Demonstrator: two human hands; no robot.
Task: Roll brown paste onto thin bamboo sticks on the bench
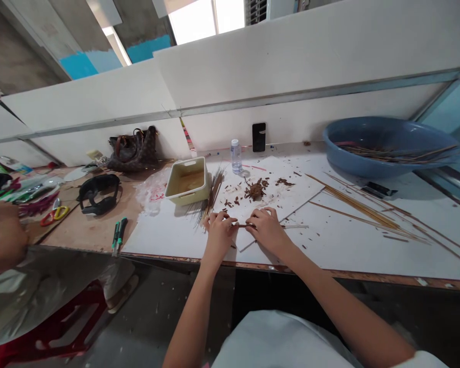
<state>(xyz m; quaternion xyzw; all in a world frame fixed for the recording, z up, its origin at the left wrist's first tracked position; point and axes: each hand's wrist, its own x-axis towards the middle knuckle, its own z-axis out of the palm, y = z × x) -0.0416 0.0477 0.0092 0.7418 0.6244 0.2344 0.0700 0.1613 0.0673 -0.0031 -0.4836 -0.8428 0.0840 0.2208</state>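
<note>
Between my two hands, just above the front part of a white board (291,197), runs a thin stick with a brown coating (244,225). The fingers of my left hand (219,232) are closed around its left part. My right hand (267,228) pinches it further right, and a bare thin end (297,226) pokes out past that hand. Beyond the hands lies a lump of brown dough-like material (255,190) with small brown crumbs scattered round it. A bundle of thin sticks (214,191) lies by my left hand, next to a cream tub (187,197) holding brownish contents.
A large blue basin (368,163) with long sticks stands at the right, near loose yellowish sticks (364,207). A bottle (236,157) and phone (258,137) stand at the back. Leftward are cutters (118,235), scissors (55,213), a bag (134,151) and a seated person's arm (3,235).
</note>
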